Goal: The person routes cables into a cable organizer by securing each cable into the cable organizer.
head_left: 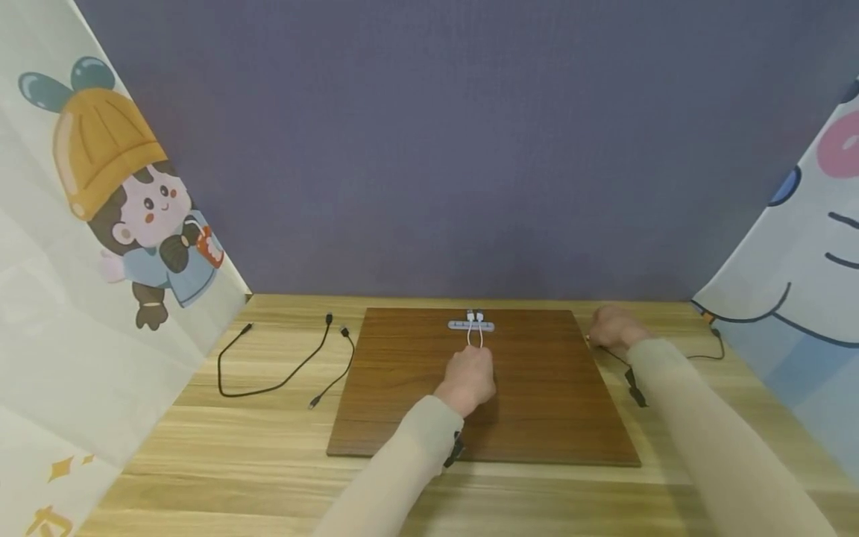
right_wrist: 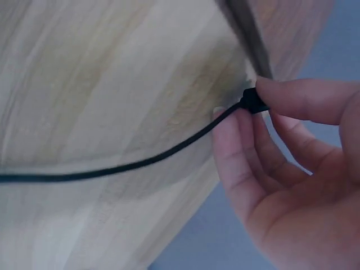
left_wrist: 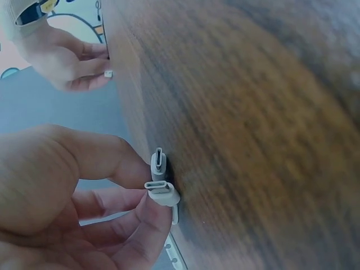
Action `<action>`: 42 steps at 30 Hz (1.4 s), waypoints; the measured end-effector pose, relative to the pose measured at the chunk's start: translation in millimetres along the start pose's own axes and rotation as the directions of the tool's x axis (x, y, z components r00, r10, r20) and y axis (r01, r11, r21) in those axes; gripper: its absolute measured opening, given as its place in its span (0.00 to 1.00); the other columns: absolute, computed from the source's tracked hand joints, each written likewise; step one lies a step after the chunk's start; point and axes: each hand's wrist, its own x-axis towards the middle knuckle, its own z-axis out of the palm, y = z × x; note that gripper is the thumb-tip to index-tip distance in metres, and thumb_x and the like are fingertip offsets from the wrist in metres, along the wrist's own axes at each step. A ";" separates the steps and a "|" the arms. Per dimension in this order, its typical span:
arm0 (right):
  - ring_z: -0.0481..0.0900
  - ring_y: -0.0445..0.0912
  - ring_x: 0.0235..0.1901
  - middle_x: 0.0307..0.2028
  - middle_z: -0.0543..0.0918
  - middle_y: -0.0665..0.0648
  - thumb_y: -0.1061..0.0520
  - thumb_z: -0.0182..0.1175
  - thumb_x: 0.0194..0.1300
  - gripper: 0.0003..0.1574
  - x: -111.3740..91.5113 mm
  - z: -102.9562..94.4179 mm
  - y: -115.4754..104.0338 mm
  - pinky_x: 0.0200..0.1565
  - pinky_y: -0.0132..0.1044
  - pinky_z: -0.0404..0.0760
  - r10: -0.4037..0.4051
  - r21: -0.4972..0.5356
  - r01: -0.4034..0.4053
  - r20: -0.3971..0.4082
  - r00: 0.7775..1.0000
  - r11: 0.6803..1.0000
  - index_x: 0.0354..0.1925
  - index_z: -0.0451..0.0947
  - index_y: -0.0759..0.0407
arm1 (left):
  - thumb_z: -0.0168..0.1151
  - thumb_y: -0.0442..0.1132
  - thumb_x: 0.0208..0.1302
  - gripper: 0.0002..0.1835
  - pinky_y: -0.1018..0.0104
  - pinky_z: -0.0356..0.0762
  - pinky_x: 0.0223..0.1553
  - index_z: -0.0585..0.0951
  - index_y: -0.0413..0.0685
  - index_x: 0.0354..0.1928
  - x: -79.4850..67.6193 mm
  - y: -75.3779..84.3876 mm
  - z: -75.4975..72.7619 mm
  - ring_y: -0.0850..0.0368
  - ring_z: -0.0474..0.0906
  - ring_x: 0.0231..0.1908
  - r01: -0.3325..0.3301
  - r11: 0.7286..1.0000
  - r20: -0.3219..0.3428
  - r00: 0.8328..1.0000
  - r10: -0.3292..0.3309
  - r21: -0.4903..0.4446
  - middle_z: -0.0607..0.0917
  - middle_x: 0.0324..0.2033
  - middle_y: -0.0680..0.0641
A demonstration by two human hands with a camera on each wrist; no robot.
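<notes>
My left hand point(head_left: 468, 379) is over the brown board, pinching the two white charging cables point(head_left: 482, 339) near their ends. Two white USB-C plugs point(left_wrist: 160, 163) poke out past the thumb in the left wrist view. Behind the hand, the cables run up to a pale cable clip point(head_left: 460, 325) at the board's far side, where their USB plugs lie. Beyond the board's right edge, my right hand point(head_left: 616, 327) pinches the black plug point(right_wrist: 255, 101) of a black cable point(right_wrist: 152, 163) between thumb and fingers. Part of that plug is hidden by the thumb.
The brown board point(head_left: 396, 403) lies on a light wooden table point(head_left: 221, 462). To its left are a long black cable point(head_left: 268, 389) and a short black cable point(head_left: 338, 377). A grey-blue panel point(head_left: 470, 149) rises behind, with printed side walls.
</notes>
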 end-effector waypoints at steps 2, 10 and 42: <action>0.72 0.49 0.29 0.31 0.77 0.58 0.64 0.53 0.65 0.04 -1.1 -1.1 -3.8 0.32 0.40 0.75 -0.015 0.027 0.015 0.009 1.000 1.000 0.33 0.74 0.63 | 0.69 0.30 0.57 0.05 0.63 0.78 0.25 0.82 0.43 0.29 0.2 -0.2 -0.5 0.55 0.77 0.23 0.000 1.000 0.010 1.000 0.000 -0.017 0.83 0.26 0.46; 0.78 0.53 0.38 0.40 0.82 0.63 0.64 0.61 0.64 0.10 0.1 -6.7 -30.4 0.36 0.42 0.80 -0.100 0.084 0.098 0.015 0.995 0.992 0.43 0.78 0.68 | 0.70 0.30 0.58 0.06 0.63 0.79 0.28 0.81 0.43 0.27 3.6 -1.2 -5.0 0.54 0.77 0.25 0.044 0.997 0.047 0.998 -0.041 -0.069 0.81 0.26 0.47; 0.84 0.49 0.28 0.34 0.84 0.61 0.67 0.65 0.63 0.14 -5.4 5.0 -104.6 0.33 0.41 0.86 -0.286 0.326 0.294 -0.074 0.956 0.898 0.46 0.78 0.72 | 0.64 0.33 0.58 0.04 0.62 0.73 0.24 0.79 0.43 0.27 7.0 10.3 -7.8 0.52 0.74 0.24 -0.011 0.968 -0.036 0.999 0.002 -0.250 0.79 0.27 0.47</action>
